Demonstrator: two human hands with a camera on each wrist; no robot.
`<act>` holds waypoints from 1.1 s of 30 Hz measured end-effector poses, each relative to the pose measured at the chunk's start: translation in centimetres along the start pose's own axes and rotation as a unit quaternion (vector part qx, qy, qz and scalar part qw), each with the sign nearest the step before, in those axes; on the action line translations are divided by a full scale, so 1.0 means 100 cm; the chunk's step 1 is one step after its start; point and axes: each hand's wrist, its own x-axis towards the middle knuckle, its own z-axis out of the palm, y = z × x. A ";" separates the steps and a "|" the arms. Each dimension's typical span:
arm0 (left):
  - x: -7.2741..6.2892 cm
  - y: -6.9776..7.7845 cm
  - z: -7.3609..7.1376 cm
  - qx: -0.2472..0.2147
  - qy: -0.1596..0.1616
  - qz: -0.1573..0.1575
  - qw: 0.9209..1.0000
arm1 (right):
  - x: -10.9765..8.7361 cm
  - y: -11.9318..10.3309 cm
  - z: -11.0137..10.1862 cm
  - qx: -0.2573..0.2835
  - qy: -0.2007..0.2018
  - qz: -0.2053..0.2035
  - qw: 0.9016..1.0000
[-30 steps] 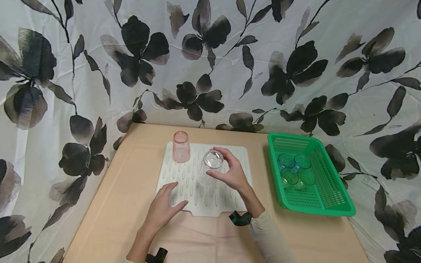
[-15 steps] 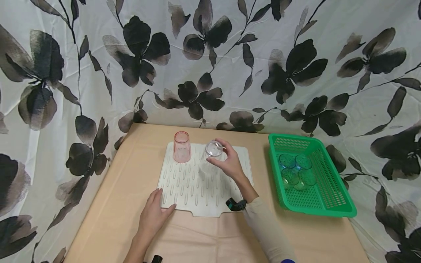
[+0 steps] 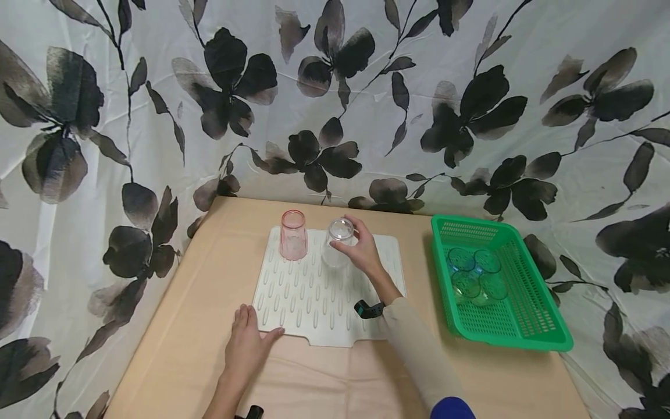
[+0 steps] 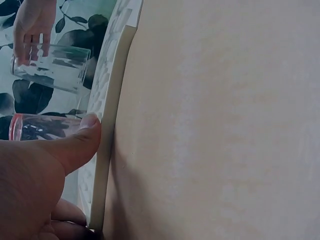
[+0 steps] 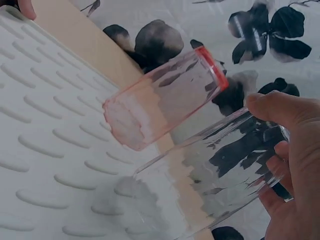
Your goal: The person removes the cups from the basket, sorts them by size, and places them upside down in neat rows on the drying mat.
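A clear drinking glass [image 3: 337, 250] is in my right hand [image 3: 362, 247], its thumb and fingers gripping the upper part, with the thick base up. Its lower end is at the white ribbed mat [image 3: 330, 308]; I cannot tell whether it touches. Left of it, a pink-tinted glass [image 3: 293, 238] stands on the mat, its redder end up. My left hand [image 3: 246, 343] lies at the mat's front left corner, fingers extended. In the left wrist view the left thumb [image 4: 82, 142] rests against the mat's edge, and the other fingers are partly hidden.
A green plastic basket [image 3: 528, 326] stands on the right of the table [image 3: 199, 279], holding several glasses [image 3: 473, 276] that look blue and green. Behind the table hangs a floral curtain [image 3: 387, 116]. Black wrist bands show on both arms.
My right hand has carried the clear glass away from me, toward the back of the mat, level with the pink one. My left hand has come down and back to the mat's front left corner.
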 end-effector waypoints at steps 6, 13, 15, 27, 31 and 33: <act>0.003 0.000 -0.002 0.000 -0.008 0.000 1.000 | 0.011 0.009 0.006 -0.002 0.008 0.025 1.000; 0.009 -0.001 -0.004 0.004 -0.007 0.003 1.000 | 0.020 0.016 0.011 -0.002 0.012 0.046 0.999; 0.010 -0.001 -0.005 0.004 -0.007 0.004 1.000 | 0.022 0.016 0.012 -0.004 0.010 0.051 0.999; 0.013 -0.001 -0.003 0.010 0.002 0.006 1.000 | 0.028 0.018 0.013 -0.037 -0.004 0.047 0.998; 0.013 -0.001 -0.002 0.011 0.004 0.006 1.000 | 0.028 0.018 0.012 -0.048 -0.003 0.045 0.998; 0.013 -0.001 -0.001 0.011 0.003 0.005 1.000 | 0.027 0.017 0.011 -0.054 -0.002 0.042 0.998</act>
